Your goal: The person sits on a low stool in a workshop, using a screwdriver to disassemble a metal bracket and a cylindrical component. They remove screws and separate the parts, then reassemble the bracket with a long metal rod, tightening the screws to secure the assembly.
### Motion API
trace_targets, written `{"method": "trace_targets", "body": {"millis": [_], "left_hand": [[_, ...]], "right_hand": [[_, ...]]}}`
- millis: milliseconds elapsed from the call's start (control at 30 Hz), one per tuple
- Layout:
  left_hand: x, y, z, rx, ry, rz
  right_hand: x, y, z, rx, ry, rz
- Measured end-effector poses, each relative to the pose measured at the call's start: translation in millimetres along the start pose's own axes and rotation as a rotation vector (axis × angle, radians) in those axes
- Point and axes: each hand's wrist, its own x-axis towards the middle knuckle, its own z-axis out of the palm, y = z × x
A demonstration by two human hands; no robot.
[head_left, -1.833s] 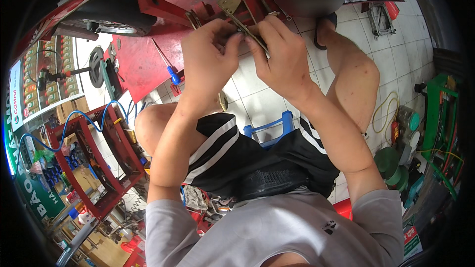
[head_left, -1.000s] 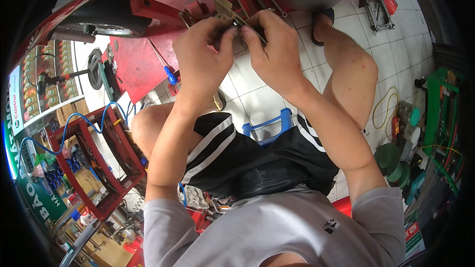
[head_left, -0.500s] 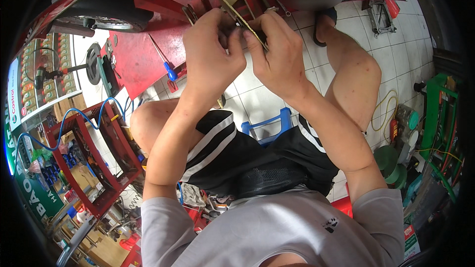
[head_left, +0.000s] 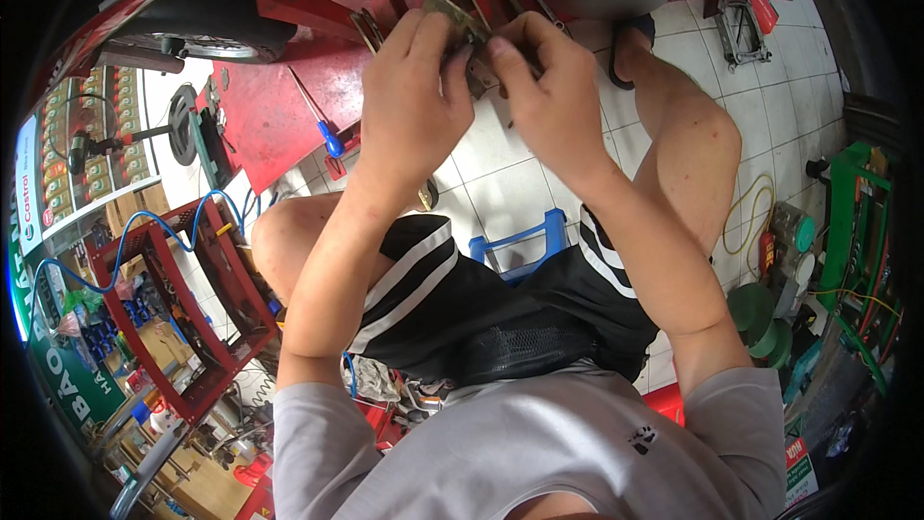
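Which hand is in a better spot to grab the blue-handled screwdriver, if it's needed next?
Probably the left hand: the blue-handled screwdriver lies on that side, nearer to it than to the right hand. Both hands are busy with the metal piece, though.

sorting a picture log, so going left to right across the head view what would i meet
Red metal frame, blue-handled screwdriver, left hand, right hand, teal-lidded jar, green metal frame.
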Motion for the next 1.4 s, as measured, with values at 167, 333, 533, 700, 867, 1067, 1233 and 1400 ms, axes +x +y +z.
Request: {"method": "trace_targets", "body": {"millis": [167, 333, 533, 700, 867, 1067, 1233, 1400], "left_hand": [[7.3, -0.3, -3.5, 0.038, 0.067, -0.098], [3.2, 6.4, -3.4, -0.753, -0.127, -0.687], [0.5, -5.4, -3.3, -1.029, -0.188, -0.730], [0.4, -2.1, -8.6, -1.068, -0.216, -0.762], [1.4, 6.6, -11.0, -0.937, -0.229, -0.789], [0.7, 9.4, -7.3, -0.249, 0.028, -0.364], [2.9, 10.2, -4.5, -0.203, -0.067, -0.307], [-7.0, -4.9, 1.8, -0.105, -0.264, -0.346]], "right_hand": [[9.6, 9.1, -6.2, 0.377, 0.080, 0.164], [11.6, 14.4, -9.1, 0.539, 0.134, 0.240], [6.5, 9.6, -5.3, 0.609, 0.003, 0.249], [9.1, 14.4, -4.4, 0.492, 0.057, 0.200], [10.5, 16.6, -1.3, 0.431, 0.124, 0.137], [12.0, 13.4, -3.8, 0.039, 0.126, -0.020], [7.1, 7.6, -1.4, -0.112, 0.025, -0.096], [5.6, 16.6, -3.1, -0.342, -0.169, -0.107]]}}
